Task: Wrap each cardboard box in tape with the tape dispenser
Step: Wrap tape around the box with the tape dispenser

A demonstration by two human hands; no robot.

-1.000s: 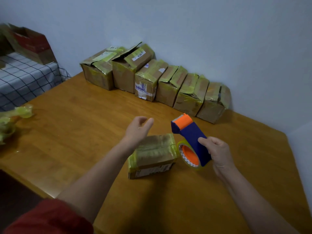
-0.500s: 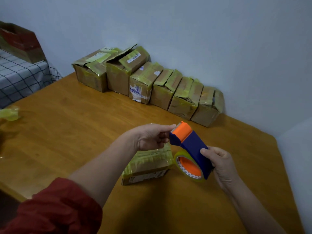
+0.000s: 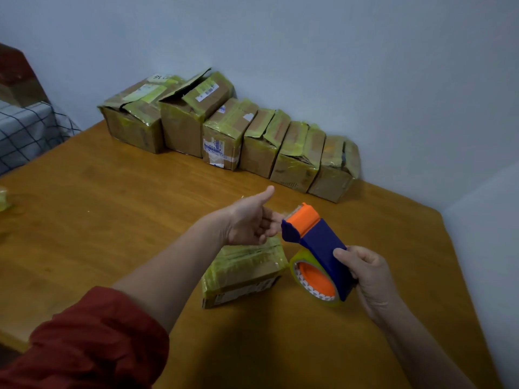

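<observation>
Cardboard box (image 3: pixel 247 265) label (image 3: pixel 245 290) illegible; right hand (image 3: pixel 372 279) grips tape dispenser (image 3: pixel 320 242).

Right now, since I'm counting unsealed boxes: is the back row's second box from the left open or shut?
Open: one top flap of the second box stands up at an angle instead of lying flat.

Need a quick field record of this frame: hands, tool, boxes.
right hand: grips the handle of the blue and orange plastic tape dispenser
left hand: fingers at the dispenser's orange head; hold on the tape end unclear
near box: small tape-wrapped cardboard box, lying on the wooden table below the hands
far boxes: six taped cardboard boxes in a row against the wall
</observation>
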